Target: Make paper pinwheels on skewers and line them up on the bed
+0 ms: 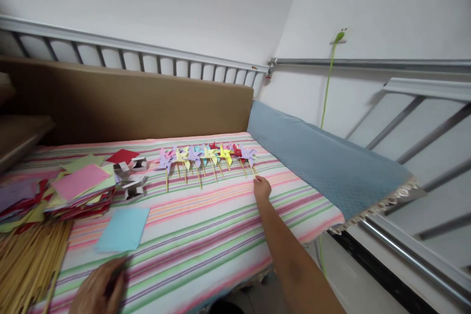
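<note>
Pinching the lower end of a thin stick [253, 170], my right hand [262, 188] had its fingers closed on it; the stick belonged to the lavender pinwheel [248, 155] at the right end of a loose row, which lay on the striped cloth [206, 240] towards its far side. My left hand [96, 285] was down at the near left of the cloth, fingers curled, with something dark beneath the thumb; I could not tell whether that was a thing in my grip or only shadow.

Just left of the lavender pinwheel lay a red pinwheel [236, 151]; next came a bright yellow pinwheel [225, 154], then pale yellow, blue and more lavender ones, their heads crowding together and their sticks pointing mostly towards me. Farther left stood a few small open boxes [134, 191], with a red sheet [122, 156] behind them; a light-blue stack of paper [124, 228] lay just beyond my left hand, and beside the boxes was a heap of coloured paper [81, 184], with a bundle of bare sticks [31, 260] in front of it.

Behind the cloth rose a brown board [147, 103]; a blue cover [312, 152] with a fringed edge sloped along the right; a green cord [327, 91] hung from the wall socket [345, 33] beyond.
</note>
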The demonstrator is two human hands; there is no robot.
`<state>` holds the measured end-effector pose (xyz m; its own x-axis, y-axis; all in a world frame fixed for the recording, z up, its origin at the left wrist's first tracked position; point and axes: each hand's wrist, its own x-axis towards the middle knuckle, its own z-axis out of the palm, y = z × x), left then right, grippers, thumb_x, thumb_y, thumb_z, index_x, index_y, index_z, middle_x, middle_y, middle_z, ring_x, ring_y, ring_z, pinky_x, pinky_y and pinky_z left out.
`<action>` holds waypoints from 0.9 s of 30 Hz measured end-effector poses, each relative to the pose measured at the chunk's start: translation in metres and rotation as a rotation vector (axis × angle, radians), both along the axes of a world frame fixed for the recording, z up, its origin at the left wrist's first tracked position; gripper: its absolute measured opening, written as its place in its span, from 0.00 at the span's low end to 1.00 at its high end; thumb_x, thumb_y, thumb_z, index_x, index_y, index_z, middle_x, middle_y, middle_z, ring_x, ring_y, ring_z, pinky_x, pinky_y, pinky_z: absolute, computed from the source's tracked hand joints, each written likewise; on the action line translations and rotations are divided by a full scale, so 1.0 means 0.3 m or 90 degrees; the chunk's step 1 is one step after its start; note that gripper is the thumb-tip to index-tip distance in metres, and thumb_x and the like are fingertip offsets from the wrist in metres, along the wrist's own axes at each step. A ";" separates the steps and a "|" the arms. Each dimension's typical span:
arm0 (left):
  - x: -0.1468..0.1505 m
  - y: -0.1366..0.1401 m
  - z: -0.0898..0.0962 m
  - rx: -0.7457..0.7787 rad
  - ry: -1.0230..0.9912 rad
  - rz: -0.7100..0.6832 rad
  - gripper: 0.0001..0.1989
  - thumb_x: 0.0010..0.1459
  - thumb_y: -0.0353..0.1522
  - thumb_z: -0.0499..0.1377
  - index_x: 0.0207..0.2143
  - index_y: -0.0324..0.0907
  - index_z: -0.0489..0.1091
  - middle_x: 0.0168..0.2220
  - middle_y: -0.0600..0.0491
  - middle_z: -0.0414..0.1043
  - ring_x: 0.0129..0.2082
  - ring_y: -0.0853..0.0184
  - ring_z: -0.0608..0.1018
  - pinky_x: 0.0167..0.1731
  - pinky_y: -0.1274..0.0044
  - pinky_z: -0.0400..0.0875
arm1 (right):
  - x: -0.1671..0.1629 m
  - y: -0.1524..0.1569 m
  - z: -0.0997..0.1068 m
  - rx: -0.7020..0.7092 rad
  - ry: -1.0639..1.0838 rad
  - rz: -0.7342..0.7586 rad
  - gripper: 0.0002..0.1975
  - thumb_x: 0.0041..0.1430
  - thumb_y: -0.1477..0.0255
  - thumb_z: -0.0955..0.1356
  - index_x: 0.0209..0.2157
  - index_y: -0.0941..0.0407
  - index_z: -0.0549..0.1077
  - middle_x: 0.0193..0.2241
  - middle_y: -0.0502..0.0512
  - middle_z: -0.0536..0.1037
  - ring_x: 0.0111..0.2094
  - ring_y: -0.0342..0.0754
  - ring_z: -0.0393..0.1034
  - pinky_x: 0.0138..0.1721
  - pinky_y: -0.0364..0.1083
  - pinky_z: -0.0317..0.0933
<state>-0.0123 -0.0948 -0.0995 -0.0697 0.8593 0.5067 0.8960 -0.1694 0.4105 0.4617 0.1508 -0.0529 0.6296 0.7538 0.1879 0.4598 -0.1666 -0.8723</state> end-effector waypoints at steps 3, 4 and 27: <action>0.033 -0.015 0.033 0.015 -0.038 0.006 0.13 0.53 0.37 0.57 0.41 0.44 0.70 0.40 0.50 0.74 0.40 0.59 0.75 0.40 0.68 0.70 | -0.070 -0.079 0.017 0.038 0.036 -0.004 0.14 0.59 0.66 0.65 0.43 0.60 0.70 0.42 0.57 0.73 0.41 0.49 0.69 0.42 0.52 0.65; 0.043 -0.021 0.046 0.023 -0.053 0.000 0.13 0.53 0.37 0.57 0.41 0.44 0.70 0.39 0.49 0.74 0.39 0.60 0.75 0.40 0.68 0.70 | -0.112 -0.108 0.021 0.051 0.051 0.005 0.14 0.56 0.65 0.65 0.40 0.61 0.72 0.39 0.58 0.75 0.40 0.51 0.70 0.41 0.52 0.64; -0.030 0.013 0.188 0.009 -0.328 0.097 0.11 0.51 0.23 0.53 0.37 0.40 0.69 0.37 0.48 0.72 0.40 0.63 0.73 0.43 0.70 0.67 | -1.175 -0.512 0.022 0.005 -0.310 0.697 0.24 0.44 0.70 0.72 0.46 0.59 0.73 0.53 0.66 0.68 0.54 0.59 0.60 0.56 0.56 0.52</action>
